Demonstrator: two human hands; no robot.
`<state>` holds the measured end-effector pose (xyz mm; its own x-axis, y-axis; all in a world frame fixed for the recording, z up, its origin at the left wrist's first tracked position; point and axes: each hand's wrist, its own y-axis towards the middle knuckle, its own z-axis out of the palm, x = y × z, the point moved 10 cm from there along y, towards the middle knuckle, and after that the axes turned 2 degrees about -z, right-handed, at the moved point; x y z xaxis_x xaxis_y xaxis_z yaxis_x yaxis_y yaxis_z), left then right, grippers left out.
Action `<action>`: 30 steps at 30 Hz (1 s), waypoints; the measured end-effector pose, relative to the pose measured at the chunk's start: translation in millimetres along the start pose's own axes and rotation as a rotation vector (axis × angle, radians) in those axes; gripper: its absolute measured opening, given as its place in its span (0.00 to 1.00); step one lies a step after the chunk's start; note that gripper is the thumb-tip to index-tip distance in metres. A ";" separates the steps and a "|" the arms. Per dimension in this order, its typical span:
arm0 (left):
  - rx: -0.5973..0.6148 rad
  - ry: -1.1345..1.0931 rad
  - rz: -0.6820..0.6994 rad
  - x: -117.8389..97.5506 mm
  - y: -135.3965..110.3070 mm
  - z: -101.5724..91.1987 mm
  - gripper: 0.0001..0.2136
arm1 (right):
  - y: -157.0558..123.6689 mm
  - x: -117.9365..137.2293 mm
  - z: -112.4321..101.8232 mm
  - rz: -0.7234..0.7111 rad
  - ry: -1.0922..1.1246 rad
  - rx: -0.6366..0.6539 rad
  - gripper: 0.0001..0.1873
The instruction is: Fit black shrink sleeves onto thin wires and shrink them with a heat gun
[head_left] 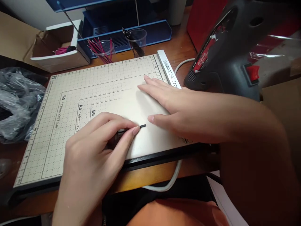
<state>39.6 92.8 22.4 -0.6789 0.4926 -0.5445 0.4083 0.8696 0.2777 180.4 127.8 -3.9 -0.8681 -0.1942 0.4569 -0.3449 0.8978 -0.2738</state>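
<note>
Slippage looked like our likeliest trouble

We saw the left hand (94, 144) pinching a thin, straight black strip (143, 126) between thumb and forefinger, over the near-middle part of the cream, grid-printed flat board (113, 78). Only a short end stuck out; we could not tell whether it touched the surface. We judged that so narrow a piece might roll or drop if the pinch loosened. The right hand (175, 103) was spread wide, palm down, to the right, its thumb near that end but apart; a leftward sweep could have knocked it. We also thought the right arm might bump the bulky dark grey power tool (231, 59) at far right.
</note>
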 end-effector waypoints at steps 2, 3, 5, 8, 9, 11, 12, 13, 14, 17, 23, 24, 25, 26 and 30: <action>-0.028 0.023 -0.034 0.5 -0.9 -1.3 0.05 | 5.0 -3.6 -6.3 0.010 0.004 -0.027 0.42; -0.042 0.037 -0.044 0.7 -1.2 -2.0 0.06 | 6.4 -5.9 -8.0 0.021 0.009 -0.034 0.42; -0.052 0.059 -0.040 1.0 -1.5 -2.5 0.06 | 6.8 -9.2 -7.6 0.029 0.025 -0.025 0.44; -0.017 0.065 0.020 1.1 -0.6 -0.2 0.05 | 2.7 -6.6 -4.9 -0.040 0.013 -0.023 0.44; -0.004 0.067 0.041 1.5 -0.1 0.5 0.05 | 0.6 -4.9 -4.2 -0.073 -0.006 -0.031 0.42; 0.015 0.070 0.073 2.3 0.6 1.3 0.06 | -3.5 -2.3 -3.5 -0.124 -0.040 -0.055 0.41; 0.015 0.068 0.075 3.2 1.0 0.8 0.06 | -5.2 -1.6 -3.0 -0.138 -0.049 -0.066 0.42; 0.013 0.060 0.074 4.0 1.4 0.3 0.06 | -6.6 -1.1 -2.1 -0.145 -0.055 -0.072 0.43; 0.013 0.049 0.075 4.1 1.6 0.0 0.06 | -7.8 -0.8 -1.2 -0.146 -0.059 -0.077 0.44; 0.022 0.025 0.072 3.7 1.3 0.5 0.05 | -11.1 1.8 0.3 -0.141 -0.076 -0.106 0.42; 0.048 0.028 0.031 7.8 -0.1 2.8 0.06 | -14.9 6.9 1.2 -0.156 -0.089 -0.140 0.37; 0.049 0.028 0.033 8.1 -0.2 2.9 0.06 | -14.7 6.8 1.3 -0.156 -0.089 -0.140 0.37; 0.050 0.028 0.036 8.5 -0.3 3.0 0.06 | -14.5 6.7 1.2 -0.157 -0.090 -0.144 0.37; 0.049 0.026 0.038 8.9 -0.4 3.1 0.06 | -14.4 6.6 0.8 -0.157 -0.090 -0.151 0.36; 0.041 0.031 0.045 9.7 -0.9 4.1 0.07 | -15.3 8.0 -0.6 -0.167 -0.094 -0.199 0.34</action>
<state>35.2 96.6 13.7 -0.6774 0.5324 -0.5076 0.4632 0.8448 0.2680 178.9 112.7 4.5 -0.8376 -0.3737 0.3985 -0.4174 0.9084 -0.0255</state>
